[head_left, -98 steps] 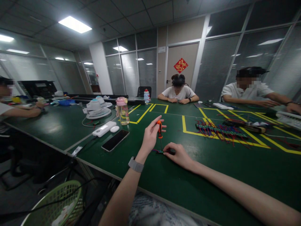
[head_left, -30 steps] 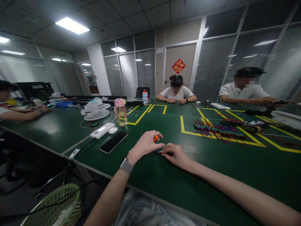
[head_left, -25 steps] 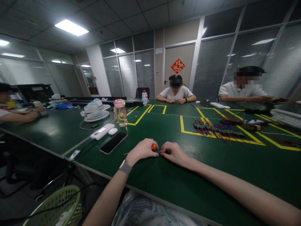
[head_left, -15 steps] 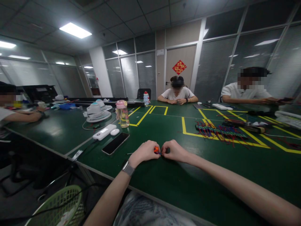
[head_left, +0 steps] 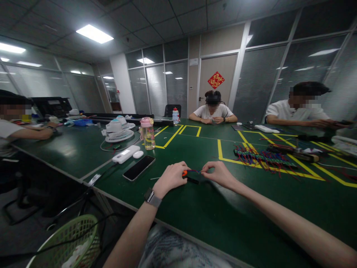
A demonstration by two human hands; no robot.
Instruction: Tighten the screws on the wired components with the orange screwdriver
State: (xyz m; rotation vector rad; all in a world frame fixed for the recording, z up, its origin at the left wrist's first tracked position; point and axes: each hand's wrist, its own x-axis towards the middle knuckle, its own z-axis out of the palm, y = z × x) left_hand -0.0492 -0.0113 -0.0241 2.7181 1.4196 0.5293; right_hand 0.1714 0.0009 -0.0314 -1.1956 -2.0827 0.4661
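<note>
My left hand (head_left: pixel 170 177) is curled closed around a small orange-handled screwdriver (head_left: pixel 184 174), held low over the green table (head_left: pixel 212 216). My right hand (head_left: pixel 219 173) pinches the other end of a short piece of coloured wire (head_left: pixel 195 171) that spans the gap between the two hands. A small dark part (head_left: pixel 193 181) lies on the table just below the wire. Both hands hover slightly above the tabletop, a hand's width apart.
A black phone (head_left: pixel 138 167), a white remote (head_left: pixel 125 154), a pink-lidded bottle (head_left: pixel 147 133) and small fans (head_left: pixel 118 131) sit to the left. A pile of coloured wires (head_left: pixel 260 156) lies inside yellow tape lines at right. Three other people sit around the table. A green basket (head_left: pixel 65 243) stands at lower left.
The left hand lowered the upright screwdriver down to the table and closed around it. The hands met, then drew apart, lifting a short wire between them.
</note>
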